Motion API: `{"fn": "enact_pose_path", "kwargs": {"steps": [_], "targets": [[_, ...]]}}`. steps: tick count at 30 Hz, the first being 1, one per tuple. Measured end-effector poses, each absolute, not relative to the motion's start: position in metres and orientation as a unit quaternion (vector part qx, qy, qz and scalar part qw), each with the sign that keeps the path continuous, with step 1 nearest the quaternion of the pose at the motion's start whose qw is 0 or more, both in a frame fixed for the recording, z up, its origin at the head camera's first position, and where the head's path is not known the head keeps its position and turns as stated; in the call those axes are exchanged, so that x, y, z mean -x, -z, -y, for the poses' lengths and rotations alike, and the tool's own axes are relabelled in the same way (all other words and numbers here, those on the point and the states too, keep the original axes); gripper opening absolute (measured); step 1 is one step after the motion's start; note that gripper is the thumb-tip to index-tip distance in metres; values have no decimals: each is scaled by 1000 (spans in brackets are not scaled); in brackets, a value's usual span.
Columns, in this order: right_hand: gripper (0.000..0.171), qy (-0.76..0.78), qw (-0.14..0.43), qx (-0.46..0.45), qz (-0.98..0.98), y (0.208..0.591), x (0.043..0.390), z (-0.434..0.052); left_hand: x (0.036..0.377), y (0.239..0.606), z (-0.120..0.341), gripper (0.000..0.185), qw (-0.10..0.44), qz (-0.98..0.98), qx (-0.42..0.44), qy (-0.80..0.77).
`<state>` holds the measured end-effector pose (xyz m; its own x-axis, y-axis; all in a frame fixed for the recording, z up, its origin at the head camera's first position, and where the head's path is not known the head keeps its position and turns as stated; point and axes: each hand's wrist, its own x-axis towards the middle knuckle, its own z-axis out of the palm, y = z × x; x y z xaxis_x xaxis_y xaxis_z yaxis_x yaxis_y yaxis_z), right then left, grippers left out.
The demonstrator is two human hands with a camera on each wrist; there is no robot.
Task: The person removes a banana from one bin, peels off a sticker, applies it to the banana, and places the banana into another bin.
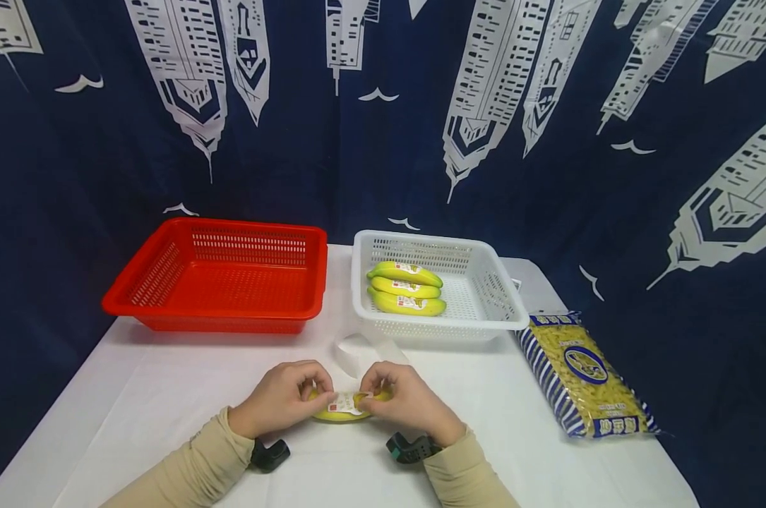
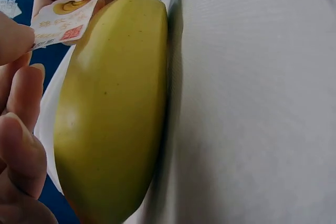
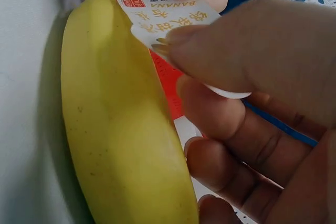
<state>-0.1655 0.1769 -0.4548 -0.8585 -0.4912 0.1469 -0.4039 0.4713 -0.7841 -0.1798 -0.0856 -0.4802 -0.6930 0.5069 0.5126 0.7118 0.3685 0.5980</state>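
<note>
A yellow banana (image 1: 341, 418) lies crosswise on the white tabletop, under and in front of both hands. Just above its skin is a white banana sticker (image 3: 157, 19) with a red square, yellow lettering and a banana picture. My left hand (image 1: 287, 396) pinches one end of this sticker between thumb and fingers. The opposite end is pinched by my right hand (image 1: 413, 398). In the left wrist view the sticker (image 2: 60, 22) stands tilted along the banana's (image 2: 113, 108) upper edge; whether any of it sticks to the skin, I cannot tell. A curled white strip (image 1: 357, 353) lies behind the hands.
A red basket (image 1: 230, 326) stands at the back left. Beside it, a white basket (image 1: 478, 296) holds three bananas (image 1: 407, 288) bearing stickers. At the right table edge lies a yellow pasta bag (image 1: 589, 377) with blue stripes. A dark blue printed curtain (image 1: 332, 155) hangs behind.
</note>
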Motion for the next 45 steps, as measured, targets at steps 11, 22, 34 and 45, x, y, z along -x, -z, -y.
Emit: {"fn": "enact_pose_path", "kwargs": {"steps": [11,22,34,45], "targets": [[26,384,9,288,-877,455,165,-171,179,482,85,29,124,828,376,398],[34,359,-22,314,-879,464,164,-164,177,485,80,42,130,859,361,338],[35,383,41,300,-873,459,168,-174,177,482,83,35,119,847,391,340],[34,405,40,311,-859,459,168,-175,180,485,85,23,117,823,430,352]]}}
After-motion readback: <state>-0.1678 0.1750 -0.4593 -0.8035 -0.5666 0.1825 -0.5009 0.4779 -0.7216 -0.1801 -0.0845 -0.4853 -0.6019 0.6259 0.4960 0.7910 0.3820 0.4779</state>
